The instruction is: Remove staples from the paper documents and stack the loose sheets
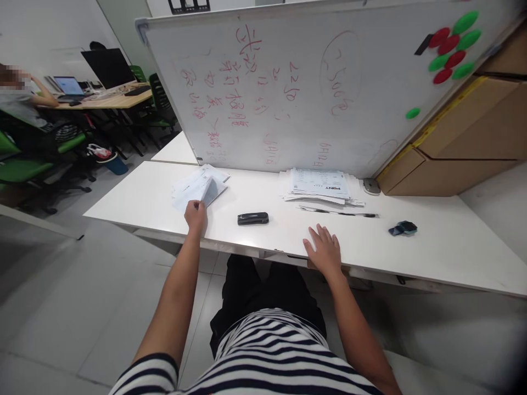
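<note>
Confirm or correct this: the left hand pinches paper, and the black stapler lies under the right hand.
One error: the head view shows the black stapler lying between the left hand and right hand, not under the right. The left does pinch paper.

Left arm (175, 296) stretched forward, left grip (195, 218) pinched, right arm (359, 329) extended, right grip (325, 251) palm down, loosely spread
</note>
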A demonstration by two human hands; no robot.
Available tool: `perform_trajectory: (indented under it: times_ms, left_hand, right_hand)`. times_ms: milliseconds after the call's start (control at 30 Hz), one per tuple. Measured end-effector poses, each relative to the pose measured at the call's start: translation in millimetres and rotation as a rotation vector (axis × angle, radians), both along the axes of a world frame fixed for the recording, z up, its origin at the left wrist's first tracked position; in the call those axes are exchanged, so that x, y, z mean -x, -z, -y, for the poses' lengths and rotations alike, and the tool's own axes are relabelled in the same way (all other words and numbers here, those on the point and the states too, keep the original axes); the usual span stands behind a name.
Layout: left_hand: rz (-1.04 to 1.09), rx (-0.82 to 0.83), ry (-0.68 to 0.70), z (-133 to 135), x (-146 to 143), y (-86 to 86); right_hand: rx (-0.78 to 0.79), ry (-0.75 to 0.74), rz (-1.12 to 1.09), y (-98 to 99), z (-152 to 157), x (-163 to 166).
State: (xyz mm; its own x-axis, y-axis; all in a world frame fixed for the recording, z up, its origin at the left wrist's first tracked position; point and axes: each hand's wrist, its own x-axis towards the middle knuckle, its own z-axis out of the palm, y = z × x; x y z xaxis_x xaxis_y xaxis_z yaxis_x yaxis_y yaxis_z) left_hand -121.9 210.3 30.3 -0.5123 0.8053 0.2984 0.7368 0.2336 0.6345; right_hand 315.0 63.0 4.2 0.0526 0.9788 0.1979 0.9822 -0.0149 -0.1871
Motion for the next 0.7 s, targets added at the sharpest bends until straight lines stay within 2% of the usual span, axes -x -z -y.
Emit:
perform_trajectory:
  times_ms: [133, 367, 700]
  left_hand:
    - [-0.055, -0.037, -0.124, 1, -1, -0.1]
    - [-0.018, -0.051, -0.063, 8, 1, -1.1]
    - [0.062, -0.008, -0.143, 7, 1, -4.1]
  right_hand:
    - [0.003, 0.001, 0.003, 0.1, 0, 0]
    - [0.009, -0.002, -0.016, -1.7, 1, 0]
    - [-0.013, 0.001, -0.033, 2.6, 0, -1]
